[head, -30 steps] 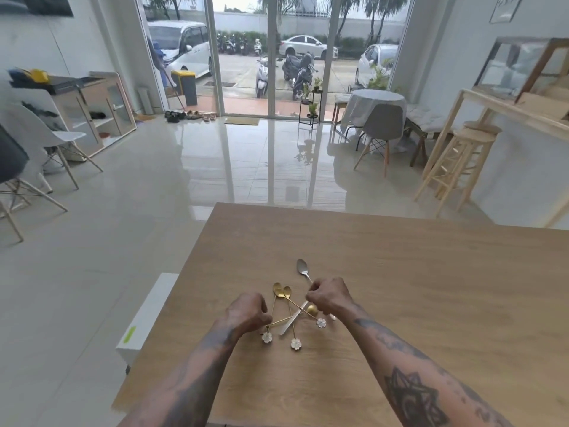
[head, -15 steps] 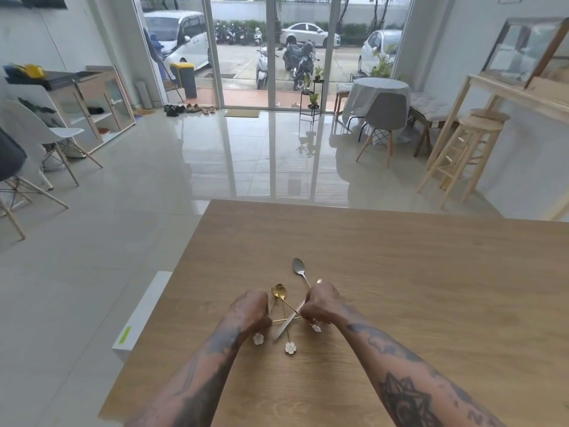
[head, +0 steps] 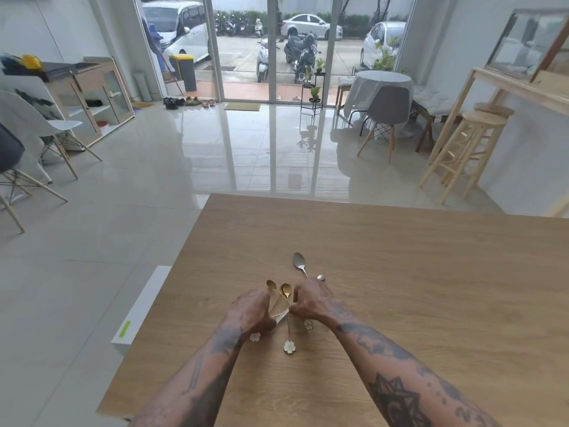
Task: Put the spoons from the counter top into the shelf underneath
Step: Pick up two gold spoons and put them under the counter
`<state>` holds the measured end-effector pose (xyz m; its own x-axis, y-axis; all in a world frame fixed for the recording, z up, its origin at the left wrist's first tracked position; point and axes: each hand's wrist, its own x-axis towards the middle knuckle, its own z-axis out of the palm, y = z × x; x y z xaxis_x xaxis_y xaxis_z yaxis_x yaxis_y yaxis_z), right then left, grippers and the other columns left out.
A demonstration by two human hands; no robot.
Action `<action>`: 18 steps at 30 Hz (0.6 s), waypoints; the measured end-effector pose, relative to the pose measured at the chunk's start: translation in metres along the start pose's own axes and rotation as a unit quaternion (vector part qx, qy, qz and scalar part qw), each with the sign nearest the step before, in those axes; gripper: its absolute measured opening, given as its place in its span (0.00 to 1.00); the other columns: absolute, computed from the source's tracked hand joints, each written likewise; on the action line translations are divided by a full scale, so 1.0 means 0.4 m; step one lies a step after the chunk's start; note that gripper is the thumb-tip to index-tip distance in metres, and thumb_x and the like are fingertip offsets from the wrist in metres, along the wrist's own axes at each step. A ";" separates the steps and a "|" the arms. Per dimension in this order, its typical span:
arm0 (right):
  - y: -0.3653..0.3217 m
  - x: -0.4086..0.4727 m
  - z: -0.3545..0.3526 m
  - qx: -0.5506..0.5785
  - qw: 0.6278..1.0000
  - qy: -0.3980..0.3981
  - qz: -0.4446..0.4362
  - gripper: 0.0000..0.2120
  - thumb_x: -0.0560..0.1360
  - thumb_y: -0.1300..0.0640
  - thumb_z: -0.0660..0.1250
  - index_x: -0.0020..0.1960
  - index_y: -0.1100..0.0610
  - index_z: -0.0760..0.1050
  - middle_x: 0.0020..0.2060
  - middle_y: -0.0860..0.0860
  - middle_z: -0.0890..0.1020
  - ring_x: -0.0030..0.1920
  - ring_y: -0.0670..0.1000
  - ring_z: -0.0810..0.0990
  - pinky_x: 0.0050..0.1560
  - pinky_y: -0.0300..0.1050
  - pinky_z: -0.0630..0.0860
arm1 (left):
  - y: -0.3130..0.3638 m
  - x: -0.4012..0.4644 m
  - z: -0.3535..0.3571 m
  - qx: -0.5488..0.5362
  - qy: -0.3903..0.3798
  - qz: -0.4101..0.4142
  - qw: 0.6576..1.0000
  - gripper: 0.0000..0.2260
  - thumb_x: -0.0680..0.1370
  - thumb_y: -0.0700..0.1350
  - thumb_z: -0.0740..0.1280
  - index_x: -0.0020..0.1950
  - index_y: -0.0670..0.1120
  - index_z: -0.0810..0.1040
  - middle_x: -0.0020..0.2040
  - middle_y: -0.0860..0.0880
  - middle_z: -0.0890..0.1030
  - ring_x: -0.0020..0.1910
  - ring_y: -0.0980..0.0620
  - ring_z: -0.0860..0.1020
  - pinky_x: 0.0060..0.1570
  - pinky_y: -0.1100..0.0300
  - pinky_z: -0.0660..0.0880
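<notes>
No writing is legible. Low in the frame's centre, on the wooden counter (head: 400,272), the left hand (head: 252,309) and right hand (head: 311,298) curl their fingers around the spoons (head: 284,303): two gold bowls, one silver bowl and three flower-shaped handle ends show.

No words or numbers to read anywhere. Only a plain green sticker (head: 124,328) on the white box (head: 140,306) beside the wooden counter (head: 400,272), with nothing written on it.
</notes>
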<state>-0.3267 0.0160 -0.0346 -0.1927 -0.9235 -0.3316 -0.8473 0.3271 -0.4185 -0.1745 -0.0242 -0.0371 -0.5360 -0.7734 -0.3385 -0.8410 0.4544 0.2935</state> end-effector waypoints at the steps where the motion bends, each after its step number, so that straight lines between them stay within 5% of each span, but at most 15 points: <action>1: -0.004 0.001 0.000 -0.012 1.000 -0.001 -0.004 0.08 0.74 0.60 0.70 0.46 0.65 0.83 0.45 0.58 0.84 0.45 0.55 0.84 0.47 0.48 0.84 | -0.002 0.001 0.003 0.005 0.002 0.003 1.000 0.10 0.75 0.40 0.71 0.35 0.45 0.74 0.28 0.53 0.70 0.26 0.56 0.69 0.24 0.67 0.64; 7: -0.008 -0.003 0.002 -0.031 1.000 0.008 -0.001 0.15 0.74 0.57 0.69 0.31 0.55 0.70 0.31 0.50 0.72 0.31 0.49 0.70 0.32 0.40 0.71 | -0.023 -0.004 0.006 -0.005 -0.007 0.022 1.000 0.04 0.75 0.44 0.71 0.43 0.45 0.79 0.38 0.49 0.76 0.37 0.50 0.75 0.31 0.64 0.69; 11: -0.008 -0.014 -0.024 0.013 1.000 0.016 0.002 0.10 0.74 0.57 0.67 0.40 0.62 0.82 0.30 0.51 0.74 0.30 0.49 0.71 0.34 0.40 0.72 | -0.066 -0.011 0.006 -0.025 -0.009 0.010 1.000 0.10 0.74 0.44 0.70 0.34 0.48 0.75 0.33 0.53 0.71 0.30 0.56 0.69 0.28 0.65 0.65; 14: -0.006 -0.026 -0.049 0.045 0.998 0.030 0.012 0.09 0.74 0.58 0.67 0.38 0.61 0.81 0.31 0.53 0.74 0.31 0.50 0.70 0.32 0.42 0.68 | -0.091 -0.032 -0.013 -0.009 0.006 0.012 1.000 0.11 0.73 0.45 0.70 0.31 0.49 0.76 0.29 0.54 0.66 0.26 0.57 0.63 0.25 0.63 0.58; 18: -0.017 -0.053 -0.076 0.063 0.995 0.070 0.040 0.09 0.73 0.57 0.67 0.37 0.61 0.80 0.32 0.55 0.76 0.31 0.50 0.71 0.32 0.43 0.67 | -0.102 -0.071 -0.045 0.038 0.035 0.008 0.999 0.15 0.72 0.45 0.69 0.28 0.49 0.68 0.28 0.52 0.68 0.28 0.53 0.68 0.28 0.60 0.64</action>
<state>-0.3319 0.0274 0.0012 -0.3306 -0.9099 -0.2507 -0.7593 0.4142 -0.5019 -0.1234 -0.0286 -0.0235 -0.5450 -0.7939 -0.2697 -0.8371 0.4972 0.2281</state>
